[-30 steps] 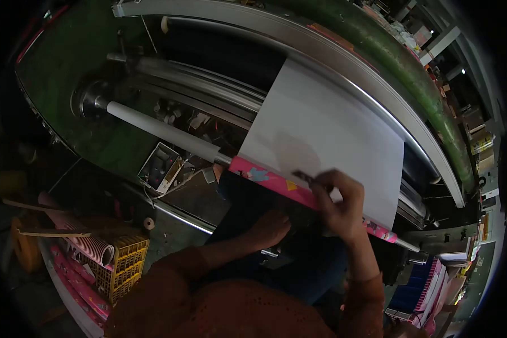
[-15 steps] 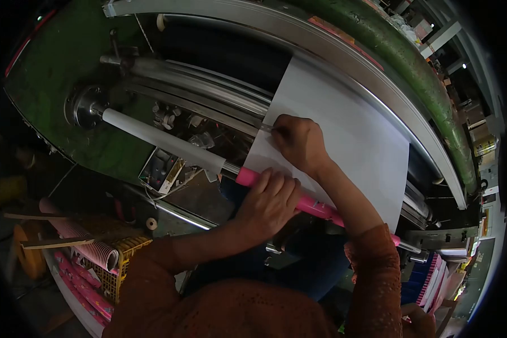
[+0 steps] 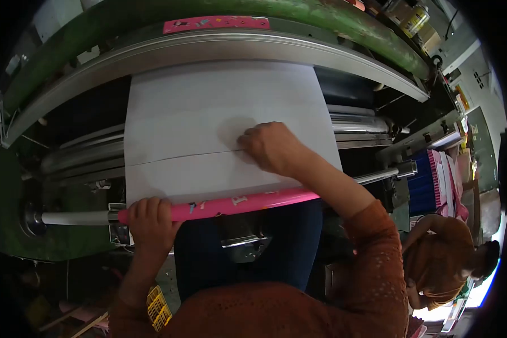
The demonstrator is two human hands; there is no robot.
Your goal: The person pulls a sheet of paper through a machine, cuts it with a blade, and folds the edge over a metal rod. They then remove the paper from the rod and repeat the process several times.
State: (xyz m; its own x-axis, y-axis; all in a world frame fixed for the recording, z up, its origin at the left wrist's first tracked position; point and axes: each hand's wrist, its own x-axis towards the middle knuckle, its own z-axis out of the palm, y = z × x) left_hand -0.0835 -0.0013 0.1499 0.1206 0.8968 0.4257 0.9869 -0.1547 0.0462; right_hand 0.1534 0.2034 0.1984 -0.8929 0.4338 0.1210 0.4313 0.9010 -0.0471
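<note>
A wide white sheet of paper (image 3: 208, 107) runs down from under a metal bar to a roll of pink printed paper (image 3: 236, 204) on a metal shaft. My left hand (image 3: 150, 219) is closed over the roll's left end. My right hand (image 3: 269, 147) is a fist low over the middle of the sheet. A thin slit (image 3: 180, 156) runs across the sheet from its left edge to this fist. The small blade in the fist is hidden by the fingers now; only its thin tip showed earlier.
The metal bar (image 3: 225, 46) and a green roller (image 3: 327, 17) cross behind the sheet. Shiny rollers (image 3: 360, 125) lie beneath it. A yellow crate (image 3: 159, 308) stands at lower left. Another person (image 3: 442, 256) is at the right, near stacked pink and blue goods (image 3: 425, 183).
The view has swung round to face the sheet. My right hand has moved from the sheet's left edge to its middle, leaving a slit. My left hand is now at the roll's left end.
</note>
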